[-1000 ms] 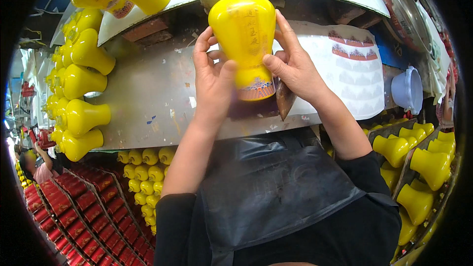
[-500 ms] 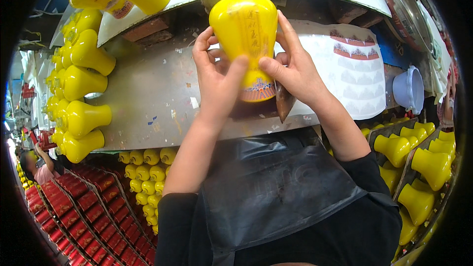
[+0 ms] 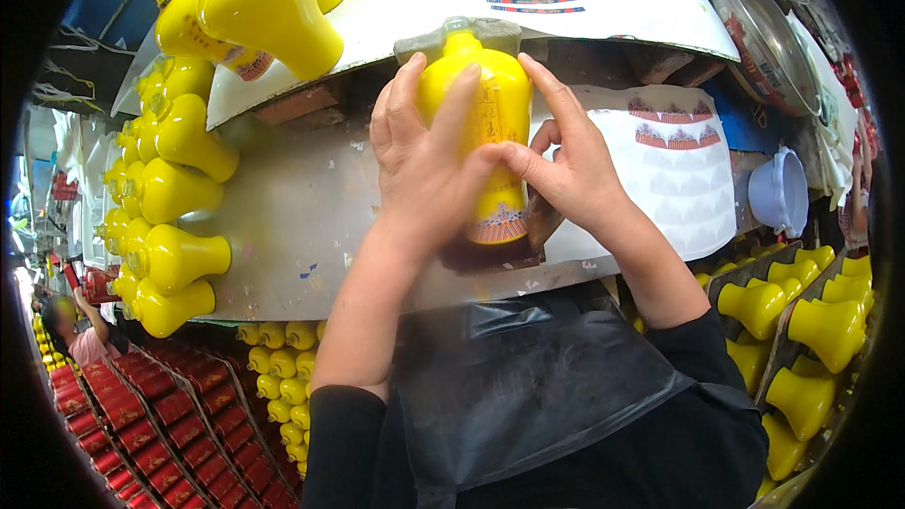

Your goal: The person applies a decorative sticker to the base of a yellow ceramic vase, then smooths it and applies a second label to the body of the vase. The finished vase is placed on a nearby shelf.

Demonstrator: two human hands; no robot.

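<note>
A glossy yellow bottle [image 3: 502, 192] with a clear glass neck lies in front of me, neck away, on a support with a grey cloth pad [image 3: 509, 35]. It has an upright strip decal on its front and a patterned band near its base. My left hand [image 3: 419, 165] lies over the bottle's left side, fingers stretched out, its forefinger blurred across the front. My right hand [image 3: 570, 151] grips the right side, forefinger along the shoulder and thumb pressed on the decal. The two thumbs meet near the decal's lower end. The bottle's underside is hidden.
Yellow bottles [image 3: 189, 257] line the table's left end; more stand on the white board [image 3: 622, 14] with strip decals. A decal sheet [image 3: 674, 184] lies right, near a pale bucket [image 3: 779, 190] and metal basin [image 3: 759, 33]. Red boxes [image 3: 160, 415] and another person [image 3: 90, 344] are at left.
My left hand has shifted from the bottle's left side onto its front, its fingers now stretched out. The right hand stays on the right side. The whole view has shifted slightly.
</note>
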